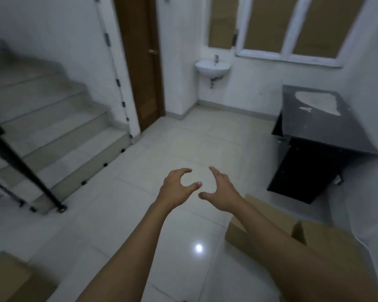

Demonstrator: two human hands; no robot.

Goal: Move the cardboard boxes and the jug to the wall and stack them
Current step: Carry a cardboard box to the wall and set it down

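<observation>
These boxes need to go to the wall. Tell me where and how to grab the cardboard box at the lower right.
Probably by its two opposite side walls, one hand each, coming down from above. The cardboard box at the lower right sits on the floor, wide and flat-sided, partly hidden by the right arm. Both the left hand and right hand are empty and open.

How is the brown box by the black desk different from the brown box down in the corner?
The box by the desk sits on the right, partly behind the right arm; the corner box sits bottom left, cut off by the picture's edge. The right one lies nearer the wall. Both are plain cardboard on the tiled floor.
</observation>
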